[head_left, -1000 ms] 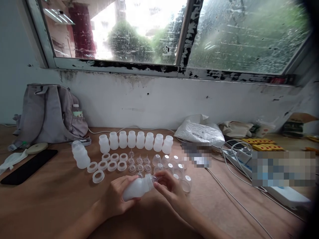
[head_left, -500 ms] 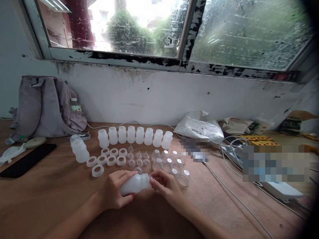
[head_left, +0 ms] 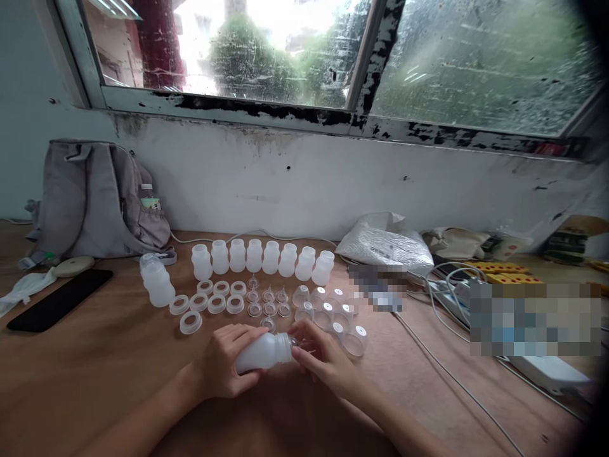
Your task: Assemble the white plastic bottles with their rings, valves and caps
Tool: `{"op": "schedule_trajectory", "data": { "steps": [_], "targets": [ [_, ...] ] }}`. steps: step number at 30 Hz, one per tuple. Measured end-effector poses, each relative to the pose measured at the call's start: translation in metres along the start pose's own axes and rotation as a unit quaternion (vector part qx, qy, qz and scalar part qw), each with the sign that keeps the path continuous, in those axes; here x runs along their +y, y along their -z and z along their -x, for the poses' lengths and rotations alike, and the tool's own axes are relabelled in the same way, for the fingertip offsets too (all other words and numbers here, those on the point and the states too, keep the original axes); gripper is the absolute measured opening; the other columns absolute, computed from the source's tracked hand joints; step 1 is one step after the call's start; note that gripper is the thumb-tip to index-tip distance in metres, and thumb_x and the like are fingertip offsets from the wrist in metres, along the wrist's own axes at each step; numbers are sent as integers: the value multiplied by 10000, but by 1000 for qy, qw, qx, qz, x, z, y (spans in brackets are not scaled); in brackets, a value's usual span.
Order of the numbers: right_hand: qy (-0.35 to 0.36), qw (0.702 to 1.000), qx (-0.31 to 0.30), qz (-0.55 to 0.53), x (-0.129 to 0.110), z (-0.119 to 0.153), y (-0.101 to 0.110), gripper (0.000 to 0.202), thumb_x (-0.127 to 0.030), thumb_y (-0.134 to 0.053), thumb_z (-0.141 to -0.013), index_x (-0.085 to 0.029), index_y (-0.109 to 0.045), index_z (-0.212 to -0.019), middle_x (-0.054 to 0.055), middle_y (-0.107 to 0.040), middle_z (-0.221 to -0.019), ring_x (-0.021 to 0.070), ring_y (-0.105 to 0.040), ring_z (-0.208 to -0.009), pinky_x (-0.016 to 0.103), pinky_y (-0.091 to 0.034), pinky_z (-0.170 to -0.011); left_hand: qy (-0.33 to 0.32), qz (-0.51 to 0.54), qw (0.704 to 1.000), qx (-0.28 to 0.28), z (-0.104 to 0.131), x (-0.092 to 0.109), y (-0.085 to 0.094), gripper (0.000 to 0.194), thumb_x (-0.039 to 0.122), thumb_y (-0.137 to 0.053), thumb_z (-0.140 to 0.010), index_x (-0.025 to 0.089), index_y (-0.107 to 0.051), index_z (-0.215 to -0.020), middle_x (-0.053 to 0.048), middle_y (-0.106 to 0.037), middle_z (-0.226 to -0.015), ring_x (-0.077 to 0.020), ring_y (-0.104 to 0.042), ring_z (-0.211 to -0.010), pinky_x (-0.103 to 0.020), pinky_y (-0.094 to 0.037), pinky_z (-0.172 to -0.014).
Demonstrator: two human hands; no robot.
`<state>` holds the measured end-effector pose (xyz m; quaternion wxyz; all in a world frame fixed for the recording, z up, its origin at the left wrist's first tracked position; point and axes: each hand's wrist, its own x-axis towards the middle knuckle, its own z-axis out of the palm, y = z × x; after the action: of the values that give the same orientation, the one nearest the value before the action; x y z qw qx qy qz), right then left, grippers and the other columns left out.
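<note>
Gripping left hand (head_left: 233, 358): wrapped round a frosted feeding bottle (head_left: 261, 353), tipped on its side above the table (head_left: 438, 393), mouth toward the right hand (head_left: 326, 357).
Right hand: narrow pinch on a clear nipple (head_left: 294, 343) at the bottle's mouth; how far seated, cannot tell.
Bottle row (head_left: 254, 257): eight, upright, farther back.
Beyond the hands: collar rings (head_left: 191, 329), spare nipples (head_left: 269, 310), domed caps (head_left: 354, 346), left to right.
</note>
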<state>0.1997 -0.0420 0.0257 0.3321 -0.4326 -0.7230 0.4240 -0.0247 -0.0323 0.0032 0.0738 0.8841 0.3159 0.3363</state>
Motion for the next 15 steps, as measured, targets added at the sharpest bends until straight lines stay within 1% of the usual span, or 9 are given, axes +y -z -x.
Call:
{"op": "schedule_trajectory", "data": {
  "steps": [2, 4, 6, 8, 10, 12, 14, 15],
  "targets": [
    [-3, 1000, -9, -7, 2, 0, -1, 252, -414, -499, -804, -183, -488, -903, -22, -539, -617, 91, -493, -493, 195, -348, -440, 0, -1, 1000, 1, 0, 0, 0, 557, 272, -582, -649, 199, -436, -1181, -77, -610, -1033, -221, -592, -873, -347, -480, -752],
    [-15, 1000, -2, 9, 6, -1, -2, 265, -431, -467, -817, -171, -493, -776, -25, -517, -559, 83, -463, -451, 197, -323, -421, -2, 0, 1000, -2, 1, 0, 0, 555, 273, -584, -649, 196, -438, -1179, -78, -612, -1028, -221, -593, -872, -348, -480, -753],
    [-24, 999, 9, 41, 8, -2, -4, 349, -453, -427, -830, -170, -453, -627, -31, -473, -486, 73, -415, -411, 200, -281, -400, -9, 4, 1000, -11, 1, 1, -1, 555, 275, -583, -653, 193, -436, -1182, -79, -614, -1030, -221, -594, -879, -348, -480, -757],
    [-26, 997, 12, 74, 9, -3, -3, 408, -464, -390, -842, -174, -412, -556, -35, -432, -442, 70, -376, -395, 207, -249, -394, -13, 8, 1000, -18, 1, 1, -1, 557, 274, -583, -655, 191, -432, -1185, -79, -615, -1035, -220, -593, -887, -347, -480, -761],
    [-14, 995, 9, 95, 7, -2, -1, 387, -456, -385, -846, -171, -440, -590, -33, -441, -461, 77, -381, -416, 210, -254, -409, -11, 8, 1000, -17, 1, 1, -1, 560, 275, -586, -654, 191, -431, -1186, -78, -614, -1036, -220, -594, -887, -348, -480, -763],
    [3, 994, -2, 107, 4, -1, 3, 296, -433, -419, -838, -173, -487, -714, -28, -488, -538, 87, -418, -467, 208, -287, -443, -4, 4, 1000, -12, 1, 0, -1, 558, 280, -587, -656, 194, -433, -1185, -78, -612, -1034, -220, -594, -881, -350, -480, -762],
    [17, 993, -19, 115, 1, 0, 6, 233, -414, -449, -827, -183, -484, -814, -24, -515, -620, 95, -442, -521, 209, -313, -480, -2, 3, 1000, -8, 1, 0, -1, 556, 285, -587, -659, 197, -431, -1185, -78, -611, -1029, -217, -593, -874, -347, -481, -757],
    [21, 992, -26, 120, 0, 1, 6, 226, -411, -453, -826, -186, -475, -814, -24, -514, -636, 97, -442, -536, 210, -317, -492, -5, 2, 1000, -8, 1, 0, -1, 557, 287, -587, -661, 196, -429, -1187, -79, -611, -1027, -215, -593, -873, -344, -480, -756]
  ]
}}
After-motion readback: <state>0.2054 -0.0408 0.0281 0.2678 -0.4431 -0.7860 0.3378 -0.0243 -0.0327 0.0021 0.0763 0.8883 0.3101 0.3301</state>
